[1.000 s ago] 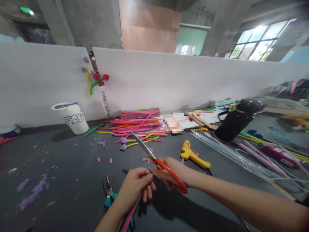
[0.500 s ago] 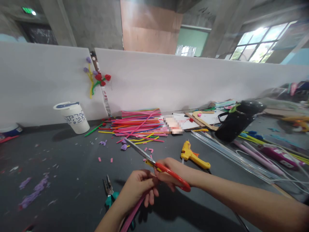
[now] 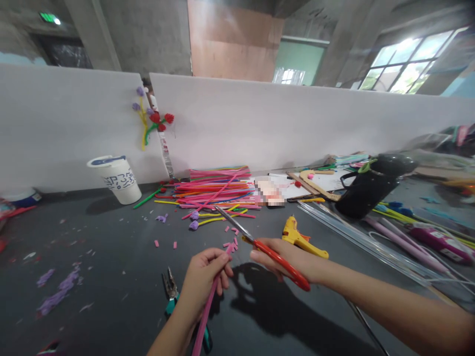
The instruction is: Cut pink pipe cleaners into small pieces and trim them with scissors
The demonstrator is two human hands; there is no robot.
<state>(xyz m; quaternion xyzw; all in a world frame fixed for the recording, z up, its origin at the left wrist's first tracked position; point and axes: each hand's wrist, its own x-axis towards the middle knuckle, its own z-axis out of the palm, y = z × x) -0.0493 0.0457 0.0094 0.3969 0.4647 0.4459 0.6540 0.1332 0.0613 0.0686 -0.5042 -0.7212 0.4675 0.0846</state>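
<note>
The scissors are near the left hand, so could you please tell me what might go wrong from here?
The scissors in the right hand are close to the left hand, which grips a pink strip, so a slip might nick it. The loose pink pieces just ahead could scatter if brushed. The pliers, partly hidden by the left forearm, might get knocked.

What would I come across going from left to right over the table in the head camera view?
Purple scraps at the near left, white cup, left hand holding a pink strip, right hand holding red-handled scissors, black jug.
</note>
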